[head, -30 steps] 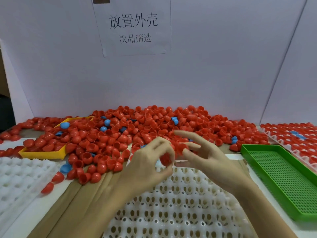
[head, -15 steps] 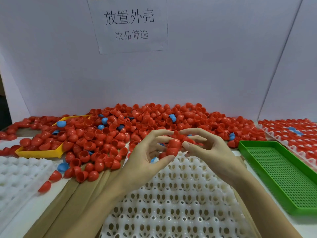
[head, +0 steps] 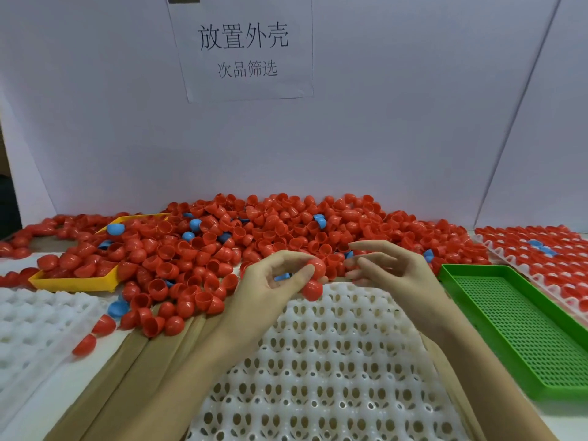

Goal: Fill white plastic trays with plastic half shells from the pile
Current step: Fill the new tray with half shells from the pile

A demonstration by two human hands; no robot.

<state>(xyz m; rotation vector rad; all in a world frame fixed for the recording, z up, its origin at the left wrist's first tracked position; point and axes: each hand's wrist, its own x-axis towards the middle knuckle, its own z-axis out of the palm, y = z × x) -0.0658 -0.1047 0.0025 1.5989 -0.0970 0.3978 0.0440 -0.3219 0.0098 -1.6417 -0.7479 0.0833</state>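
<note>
Left hand (head: 273, 281) now pinching two red half shells (head: 313, 278) alone; right hand (head: 391, 268) released, fingers loosely spread, empty; white tray (head: 318, 377) unfilled.

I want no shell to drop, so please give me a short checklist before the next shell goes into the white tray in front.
1. Left hand holds red shells: ok, pinched at the fingertips.
2. Right hand free to help: ok, fingers relaxed, holding nothing.
3. White tray has free pockets: ok, all visible pockets are empty.
4. Shells over the tray: ok, above its far edge.
5. Shells free of defects: cannot tell.
6. Pile within reach: ok, just behind the hands.
</note>
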